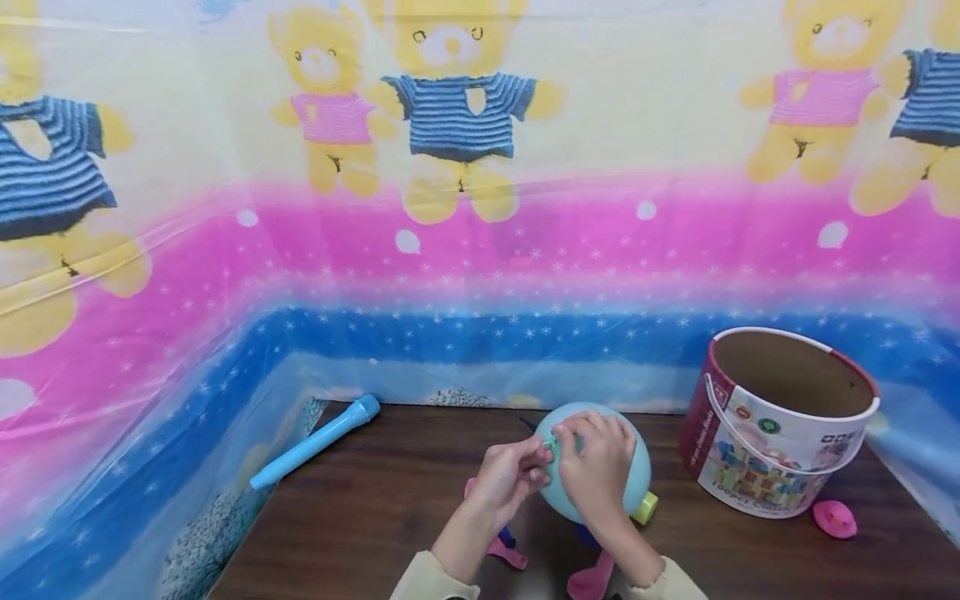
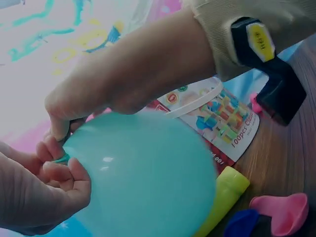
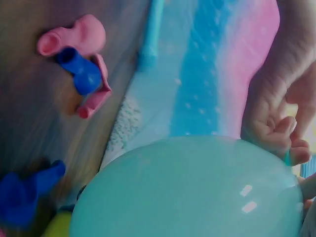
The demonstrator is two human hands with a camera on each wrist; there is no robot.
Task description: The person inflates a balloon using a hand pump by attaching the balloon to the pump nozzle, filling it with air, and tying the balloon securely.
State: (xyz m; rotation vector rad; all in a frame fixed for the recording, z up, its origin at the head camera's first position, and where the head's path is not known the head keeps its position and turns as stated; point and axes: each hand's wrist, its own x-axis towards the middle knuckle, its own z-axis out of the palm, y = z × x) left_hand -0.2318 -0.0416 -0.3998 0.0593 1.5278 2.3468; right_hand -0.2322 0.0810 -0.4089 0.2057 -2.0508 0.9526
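An inflated turquoise balloon (image 1: 637,467) stands above the table in front of me, seen large in the left wrist view and the right wrist view. My left hand (image 1: 510,475) pinches the balloon's neck (image 2: 63,158) between thumb and curled fingers. Across the balloon's near side reaches my right hand (image 1: 598,462), its fingertips pinching at the same neck. The exact grip of the right fingers is partly hidden in both wrist views. Limp pink balloons (image 3: 89,35) and blue balloons (image 3: 83,74) lie on the table beneath and beside the hands.
A lidless cardboard bucket (image 1: 780,450) with a white handle stands at right, a small pink balloon (image 1: 834,518) beside it. A yellow-green tube (image 2: 232,185) lies by the turquoise balloon. A light blue tube (image 1: 315,442) rests at the dark table's left edge. Printed cloth (image 1: 465,333) hangs behind.
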